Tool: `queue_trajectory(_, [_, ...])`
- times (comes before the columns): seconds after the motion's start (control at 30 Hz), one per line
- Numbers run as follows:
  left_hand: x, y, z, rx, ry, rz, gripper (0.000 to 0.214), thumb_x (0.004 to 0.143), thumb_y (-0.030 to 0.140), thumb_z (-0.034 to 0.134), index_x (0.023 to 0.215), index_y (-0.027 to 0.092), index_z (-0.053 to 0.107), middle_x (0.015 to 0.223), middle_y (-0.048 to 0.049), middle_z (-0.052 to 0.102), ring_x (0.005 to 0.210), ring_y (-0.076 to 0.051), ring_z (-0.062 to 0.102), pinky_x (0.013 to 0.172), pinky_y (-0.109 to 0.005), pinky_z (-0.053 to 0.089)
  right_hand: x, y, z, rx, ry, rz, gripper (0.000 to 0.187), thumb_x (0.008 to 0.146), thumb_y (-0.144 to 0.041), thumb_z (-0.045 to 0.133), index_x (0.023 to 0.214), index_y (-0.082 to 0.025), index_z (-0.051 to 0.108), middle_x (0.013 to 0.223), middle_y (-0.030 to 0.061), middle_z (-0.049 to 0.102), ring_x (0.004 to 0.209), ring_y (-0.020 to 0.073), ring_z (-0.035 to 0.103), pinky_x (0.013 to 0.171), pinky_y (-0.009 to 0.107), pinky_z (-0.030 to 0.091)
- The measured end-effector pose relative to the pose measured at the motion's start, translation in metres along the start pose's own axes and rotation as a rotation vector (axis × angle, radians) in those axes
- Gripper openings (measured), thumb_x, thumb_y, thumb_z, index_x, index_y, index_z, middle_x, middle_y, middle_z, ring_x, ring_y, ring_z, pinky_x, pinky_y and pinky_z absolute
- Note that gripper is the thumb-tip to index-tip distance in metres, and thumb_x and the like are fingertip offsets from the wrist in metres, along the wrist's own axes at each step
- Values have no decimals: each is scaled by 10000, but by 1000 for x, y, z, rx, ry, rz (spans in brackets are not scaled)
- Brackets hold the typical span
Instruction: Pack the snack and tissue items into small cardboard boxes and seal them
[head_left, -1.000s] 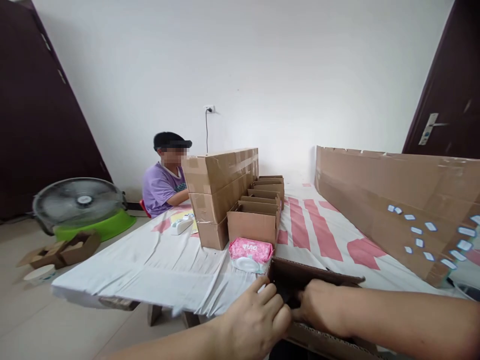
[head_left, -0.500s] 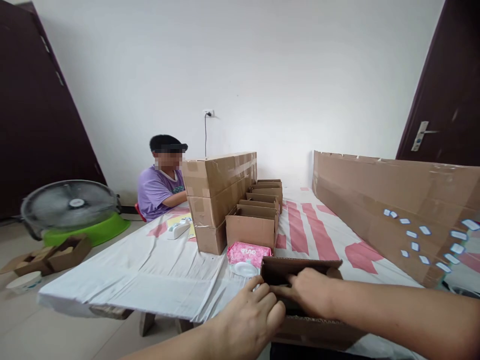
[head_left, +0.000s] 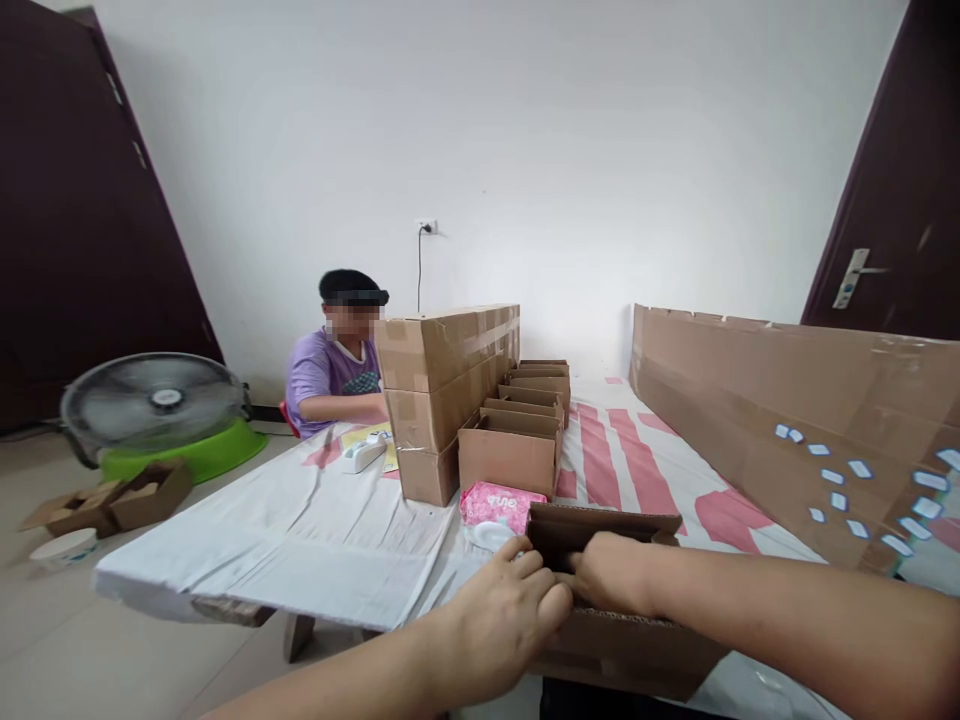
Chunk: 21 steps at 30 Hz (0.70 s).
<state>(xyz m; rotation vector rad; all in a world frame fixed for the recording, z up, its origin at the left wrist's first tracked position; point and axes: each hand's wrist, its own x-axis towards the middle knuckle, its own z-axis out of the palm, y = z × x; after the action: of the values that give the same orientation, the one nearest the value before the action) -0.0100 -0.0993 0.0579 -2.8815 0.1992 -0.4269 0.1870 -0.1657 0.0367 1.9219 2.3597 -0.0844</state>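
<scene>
An open cardboard box (head_left: 630, 650) stands at the near edge of the table in front of me. My left hand (head_left: 506, 610) is closed over its left side, the fingers curled round the edge. My right hand (head_left: 611, 575) reaches down into the box from the right. Its fingertips are hidden in the dark inside, so what they touch does not show. Just beyond the box lies a pink pack of wipes (head_left: 499, 505) with a white lid, close to my left hand's fingers.
Behind the wipes runs a row of open cardboard boxes (head_left: 510, 460), beside a stacked cardboard wall (head_left: 427, 410). A person in a purple shirt (head_left: 315, 385) sits beyond it. A long cardboard panel (head_left: 750, 400) with stickers borders the right. A fan (head_left: 157, 400) stands left.
The view has shifted slightly left. My right hand sits a little deeper in the box, while my left hand keeps its hold on the box's edge.
</scene>
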Motion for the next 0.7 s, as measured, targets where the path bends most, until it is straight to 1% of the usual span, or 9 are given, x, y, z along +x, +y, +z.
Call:
queue_trajectory(0.07, [-1,-2,-1,3,-9,-9,38,878,179,473,863,194,505,808,-26,616,713,-178,519,854,-362,374,-2,1,-14,-110,-59,-167,271,839,-205,548,1069,-287,665,1036,43,691,647,165,638,578,289,458])
queue_trajectory(0.13, [-2,-4,-1,9,-23,-22,63,865,149,464,881,191,508,806,-29,614,723,-182,526,872,-372,370,-3,3,-25,-183,-76,-268,265,854,-190,531,1065,-271,670,1181,69,639,703,164,647,597,282,450])
queue_trajectory(0.17, [-2,-4,-1,8,-26,-28,72,860,141,463,887,190,507,811,-30,614,733,-184,531,879,-375,368,-3,4,-28,-210,-91,-279,248,860,-184,523,1034,-262,682,1170,72,642,718,168,649,602,281,445])
queue_trajectory(0.23, [-1,-7,2,-4,-31,-47,58,858,151,473,883,193,504,831,-30,615,754,-189,537,873,-369,370,-2,5,-30,-232,-146,-253,238,872,-190,501,997,-253,694,1042,65,680,733,185,650,593,282,432])
queue_trajectory(0.3, [-1,-11,3,-22,-31,-63,30,864,170,489,872,198,500,841,-24,619,765,-189,536,844,-350,380,-2,5,-28,-182,-208,-196,254,882,-251,492,1060,-264,672,924,51,692,723,204,649,565,285,418])
queue_trajectory(0.4, [0,-16,2,-40,-46,-72,10,878,202,502,869,200,504,856,-20,633,784,-192,544,798,-332,395,-2,3,-25,-118,-240,-116,352,892,-321,478,1229,-285,573,982,62,679,706,212,648,544,290,409])
queue_trajectory(0.47, [1,-19,-3,-46,-89,-62,16,884,207,499,877,200,511,874,-25,647,799,-196,561,790,-334,402,-2,1,-27,-141,-247,-103,385,884,-270,488,1266,-290,540,1032,68,661,709,203,648,569,291,420])
queue_trajectory(0.57, [0,-25,-14,-47,-159,-63,15,866,198,523,879,203,517,884,-26,663,818,-201,589,805,-340,405,0,1,-46,-134,-198,-162,502,802,-214,580,1294,-288,512,1056,67,633,749,207,646,625,296,449])
queue_trajectory(0.7, [-16,-43,-25,-23,-161,-151,44,847,163,521,845,207,514,840,-13,658,795,-199,601,819,-344,395,-8,11,-101,31,63,-88,776,737,-132,621,1429,-343,342,1145,62,574,882,217,636,743,301,476])
